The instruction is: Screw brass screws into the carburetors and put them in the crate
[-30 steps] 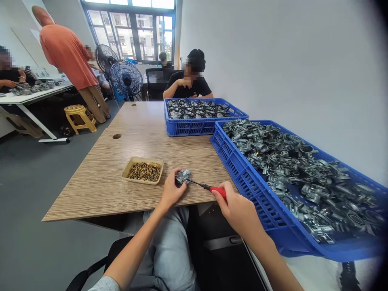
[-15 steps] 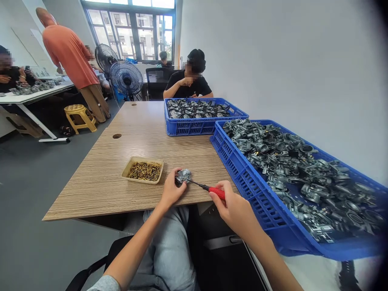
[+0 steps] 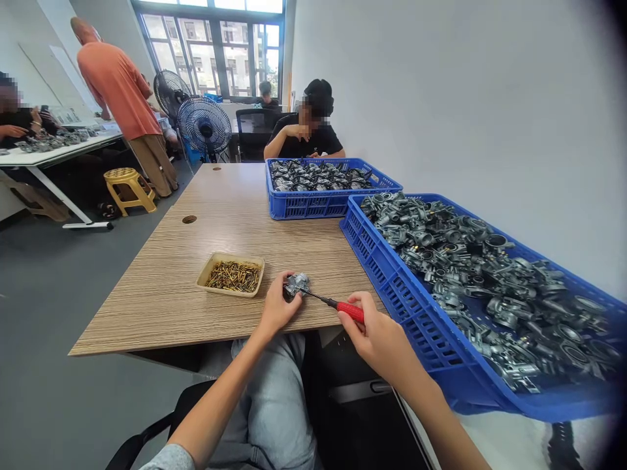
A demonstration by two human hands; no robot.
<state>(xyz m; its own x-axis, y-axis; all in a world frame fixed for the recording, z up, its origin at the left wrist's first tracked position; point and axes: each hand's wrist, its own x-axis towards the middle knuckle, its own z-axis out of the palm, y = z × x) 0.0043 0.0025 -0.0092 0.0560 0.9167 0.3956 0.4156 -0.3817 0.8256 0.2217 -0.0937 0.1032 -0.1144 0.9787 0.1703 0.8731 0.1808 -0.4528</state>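
My left hand (image 3: 280, 304) is closed around a small grey metal casting (image 3: 297, 284), which looks like a carburetor body, at the table's near edge. In my right hand (image 3: 375, 329) is a screwdriver (image 3: 351, 311) with a red handle and a dark shaft. Its tip meets the casting's right side; the exact contact spot is too small to make out. Left of my left hand stands a cream plastic tray (image 3: 200, 284) of small brass-coloured parts (image 3: 234, 277).
To the right, a large blue crate (image 3: 421, 297) holds many metal castings (image 3: 455, 248). Another blue crate (image 3: 306, 210) of similar parts stands farther back on the wood-grain table (image 3: 161, 287). A person (image 3: 304, 130) sits behind it. Fans (image 3: 204, 127) and a yellow stool (image 3: 128, 186) are at the left.
My hands, the casting and the screwdriver stay almost exactly in place. In the background, the standing person in orange has shifted slightly to the right.
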